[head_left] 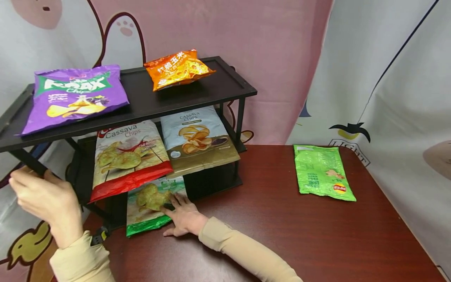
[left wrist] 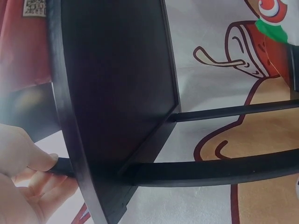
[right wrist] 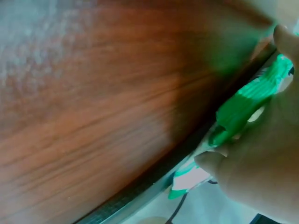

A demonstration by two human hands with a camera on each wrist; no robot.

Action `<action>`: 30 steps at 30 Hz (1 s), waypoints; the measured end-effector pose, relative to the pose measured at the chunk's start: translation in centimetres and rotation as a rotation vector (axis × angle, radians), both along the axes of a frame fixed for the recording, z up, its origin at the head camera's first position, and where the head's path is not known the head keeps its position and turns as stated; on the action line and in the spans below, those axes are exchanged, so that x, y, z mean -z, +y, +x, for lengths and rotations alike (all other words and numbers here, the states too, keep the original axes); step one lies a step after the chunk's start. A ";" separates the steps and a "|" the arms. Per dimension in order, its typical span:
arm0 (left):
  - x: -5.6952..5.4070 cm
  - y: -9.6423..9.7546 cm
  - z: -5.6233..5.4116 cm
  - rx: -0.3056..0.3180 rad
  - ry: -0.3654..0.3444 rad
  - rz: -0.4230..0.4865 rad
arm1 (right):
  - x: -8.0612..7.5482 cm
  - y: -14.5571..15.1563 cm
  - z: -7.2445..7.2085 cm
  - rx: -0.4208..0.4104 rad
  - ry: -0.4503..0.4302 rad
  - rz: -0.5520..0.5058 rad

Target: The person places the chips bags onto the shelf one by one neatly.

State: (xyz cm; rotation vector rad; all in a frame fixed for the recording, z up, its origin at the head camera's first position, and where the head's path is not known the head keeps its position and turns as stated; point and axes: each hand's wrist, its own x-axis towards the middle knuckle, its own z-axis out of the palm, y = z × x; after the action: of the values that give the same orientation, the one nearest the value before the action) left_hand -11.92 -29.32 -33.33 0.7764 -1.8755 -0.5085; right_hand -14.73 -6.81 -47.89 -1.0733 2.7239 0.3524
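My left hand [head_left: 47, 199] grips a left-side post [left wrist: 64, 166] of the black tiered rack [head_left: 135, 88], thumb and fingers curled round it in the left wrist view. With fingers spread, my right hand [head_left: 186, 217] rests on a green-trimmed chip bag [head_left: 146, 224] at the rack's bottom level. In the right wrist view that bag's green edge [right wrist: 247, 100] shows beside the hand, partly hidden. Above it, a red-trimmed cassava chips bag [head_left: 128, 156] and a blue-and-gold cassava chips bag [head_left: 201, 141] lie side by side on the middle tier.
A purple chip bag [head_left: 75, 96] and an orange snack bag [head_left: 177, 68] lie on the top shelf. On the brown table [head_left: 282, 231], to the right, lies a bright green bag [head_left: 322, 172]. Printed cloth [head_left: 275, 70] hangs behind and at the sides.
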 end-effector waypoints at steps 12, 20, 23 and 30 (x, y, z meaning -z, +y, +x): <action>0.2 -0.2 0.0 -0.002 -0.016 -0.002 | 0.6 -0.1 -0.8 -0.049 0.010 -0.045; 0.2 -0.2 -0.2 -0.005 -0.004 -0.007 | -0.2 1.0 0.8 -0.126 0.102 -0.068; 0.2 -0.2 -0.2 -0.001 -0.004 -0.012 | -0.2 1.9 1.1 -0.174 0.125 -0.106; 0.3 -0.2 -0.1 -0.004 -0.003 -0.014 | -0.5 5.4 0.7 -0.271 0.081 -0.236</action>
State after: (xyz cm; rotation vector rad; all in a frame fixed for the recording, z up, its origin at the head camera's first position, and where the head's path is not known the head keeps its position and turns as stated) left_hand -12.05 -29.52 -33.60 0.7725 -1.8781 -0.4914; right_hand -13.99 -1.46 -47.44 -1.5291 2.7446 0.1149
